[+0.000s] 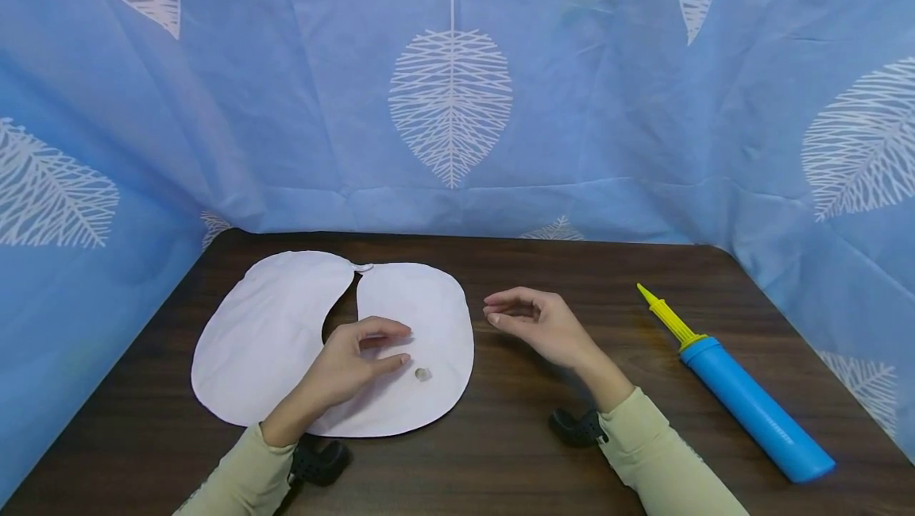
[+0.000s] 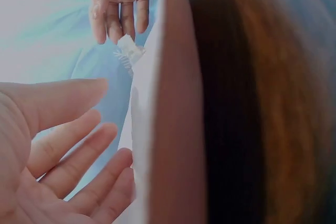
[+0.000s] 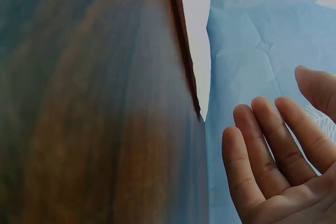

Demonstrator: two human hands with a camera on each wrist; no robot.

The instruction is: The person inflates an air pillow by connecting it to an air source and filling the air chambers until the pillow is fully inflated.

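A flat white U-shaped neck pillow point(image 1: 264, 333) lies on the dark wooden table, with a small clear valve point(image 1: 422, 374) on its right lobe. My left hand point(image 1: 352, 361) hovers over that lobe, thumb and fingers spread apart around nothing. In the left wrist view its fingers point(image 2: 79, 166) are loosely bent beside the pillow's white edge, and the valve point(image 2: 129, 51) stands up beyond them. To the right of the pillow, my right hand point(image 1: 546, 327) is held above the table. Its fingers point(image 3: 278, 150) are relaxed and hold nothing in the right wrist view.
A blue hand pump point(image 1: 758, 409) with a yellow nozzle point(image 1: 668, 316) lies slantwise on the right side of the table point(image 1: 515, 468). Blue cloth point(image 1: 608, 103) with white leaf prints hangs behind and at both sides. Each wrist wears a black camera mount point(image 1: 322, 462).
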